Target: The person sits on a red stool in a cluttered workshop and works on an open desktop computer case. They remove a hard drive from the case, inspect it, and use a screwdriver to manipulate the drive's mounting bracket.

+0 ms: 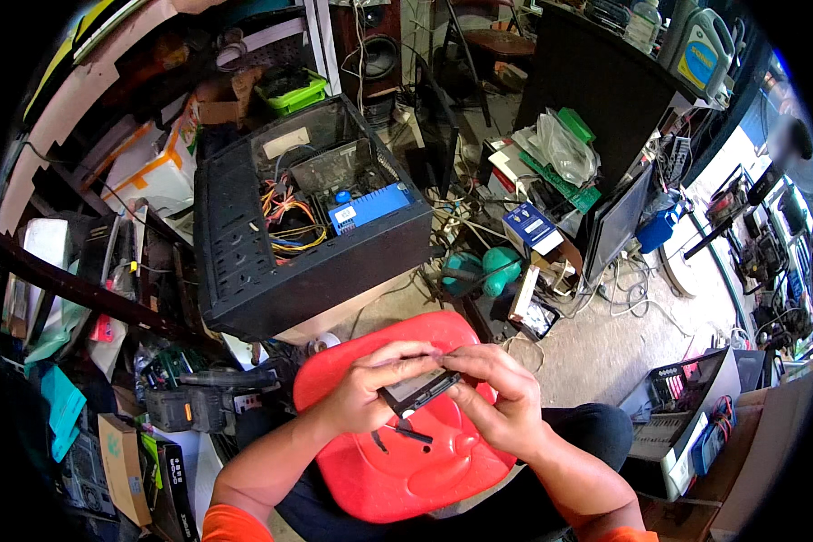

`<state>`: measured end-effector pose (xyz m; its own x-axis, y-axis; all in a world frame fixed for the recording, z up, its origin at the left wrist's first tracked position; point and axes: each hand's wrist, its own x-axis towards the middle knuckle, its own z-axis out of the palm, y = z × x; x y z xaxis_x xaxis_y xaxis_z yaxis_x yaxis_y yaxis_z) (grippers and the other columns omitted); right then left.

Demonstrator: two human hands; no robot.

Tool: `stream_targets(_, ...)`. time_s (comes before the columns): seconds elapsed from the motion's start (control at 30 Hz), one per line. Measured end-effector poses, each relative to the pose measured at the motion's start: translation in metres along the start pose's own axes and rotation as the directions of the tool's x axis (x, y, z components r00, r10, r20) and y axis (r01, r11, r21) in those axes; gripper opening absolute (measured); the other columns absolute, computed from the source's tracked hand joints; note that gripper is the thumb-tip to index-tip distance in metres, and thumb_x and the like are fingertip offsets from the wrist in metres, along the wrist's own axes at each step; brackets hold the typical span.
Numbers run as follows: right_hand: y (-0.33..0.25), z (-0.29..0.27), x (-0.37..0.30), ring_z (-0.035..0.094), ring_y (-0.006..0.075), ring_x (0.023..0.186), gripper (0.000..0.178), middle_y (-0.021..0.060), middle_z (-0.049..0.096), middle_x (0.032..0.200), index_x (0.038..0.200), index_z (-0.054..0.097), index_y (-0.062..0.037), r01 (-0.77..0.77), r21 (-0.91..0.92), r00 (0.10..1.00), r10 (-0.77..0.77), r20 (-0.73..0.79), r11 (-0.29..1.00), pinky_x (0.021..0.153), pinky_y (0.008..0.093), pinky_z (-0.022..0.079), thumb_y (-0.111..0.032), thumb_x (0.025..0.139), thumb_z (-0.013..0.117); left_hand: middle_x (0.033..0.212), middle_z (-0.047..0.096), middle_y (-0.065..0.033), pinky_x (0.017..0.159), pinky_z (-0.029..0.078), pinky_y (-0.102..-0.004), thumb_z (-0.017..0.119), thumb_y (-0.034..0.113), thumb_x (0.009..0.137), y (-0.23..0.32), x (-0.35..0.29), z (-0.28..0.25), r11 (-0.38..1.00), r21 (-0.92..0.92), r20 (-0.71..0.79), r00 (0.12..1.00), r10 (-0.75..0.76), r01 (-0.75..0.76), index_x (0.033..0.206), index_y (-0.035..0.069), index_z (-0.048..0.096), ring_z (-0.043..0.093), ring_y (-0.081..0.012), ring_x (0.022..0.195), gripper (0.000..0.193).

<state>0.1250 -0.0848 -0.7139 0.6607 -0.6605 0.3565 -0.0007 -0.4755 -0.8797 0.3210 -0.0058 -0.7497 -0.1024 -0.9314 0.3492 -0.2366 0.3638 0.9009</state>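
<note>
Both hands hold a small flat hard drive above a red plastic stool. Its dark connector edge faces me and its top looks greyish. My left hand grips the drive's left side, fingers over the far edge. On the other side, my right hand pinches it between thumb and fingers. Small black pieces lie on the stool seat below. Beyond the stool, an uncovered black computer case lies on its side, with a blue-labelled power supply and loose coloured wires inside.
A teal blower-like power tool and a blue-white box sit among cables right of the case. A cordless drill lies at left beside stacked boxes. Another open computer case stands at right.
</note>
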Motion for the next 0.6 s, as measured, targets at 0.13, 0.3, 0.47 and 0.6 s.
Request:
stream_targets(0.13, 0.000, 0.004, -0.003, 0.061, 0.0167, 0.093, 0.034, 0.0103, 0.063, 0.104, 0.117, 0.060, 0.0016, -0.204, 0.090, 0.979, 0.202, 0.036, 0.975, 0.078, 0.0280, 0.050, -0.002, 0.084, 0.069, 0.118, 0.049, -0.0182, 0.096, 0.042, -0.0383, 0.065, -0.001, 0.071, 0.012, 0.000, 0.001, 0.935, 0.351, -0.139, 0.990, 0.000, 0.049, 0.126, -0.001, 0.054, 0.052, -0.0334, 0.109, 0.056)
stream_targets(0.3, 0.002, 0.011, -0.011, 0.060, 0.0144, 0.084, 0.036, 0.0111, 0.063, 0.102, 0.119, 0.057, 0.0047, -0.345, 0.273, 0.928, 0.285, 0.238, 0.898, 0.075, 0.0272, 0.049, -0.008, 0.087, 0.067, 0.116, 0.041, -0.0223, 0.094, 0.037, -0.0455, 0.078, 0.014, 0.064, 0.016, -0.001, 0.006, 0.773, 0.616, -0.223, 0.975, -0.011, 0.150, 0.136, -0.003, 0.037, 0.044, -0.0389, 0.106, 0.085)
stream_targets(0.47, 0.013, 0.015, -0.010, 0.054, 0.0069, 0.077, 0.021, 0.0016, 0.063, 0.084, 0.107, 0.063, 0.0020, -0.492, 0.388, 0.867, 0.480, 0.135, 0.780, 0.070, 0.0234, 0.046, -0.014, 0.092, 0.063, 0.113, 0.052, -0.0237, 0.088, 0.045, -0.0444, 0.084, 0.028, 0.065, 0.029, 0.004, 0.008, 0.805, 0.581, -0.188, 0.982, -0.011, 0.120, 0.137, -0.002, 0.034, 0.055, -0.0373, 0.099, 0.093)
stream_targets(0.6, 0.016, 0.001, 0.001, 0.055, 0.0058, 0.077, 0.021, 0.0017, 0.064, 0.085, 0.102, 0.063, 0.0026, -0.503, 0.492, 0.833, 0.551, 0.055, 0.710, 0.070, 0.0222, 0.045, -0.017, 0.096, 0.057, 0.098, 0.067, -0.0132, 0.076, 0.053, -0.0300, 0.073, 0.016, 0.083, 0.010, -0.014, 0.019, 0.952, -0.173, -0.194, 0.939, -0.285, 0.253, 0.126, -0.003, 0.045, 0.067, -0.0174, 0.083, 0.055)
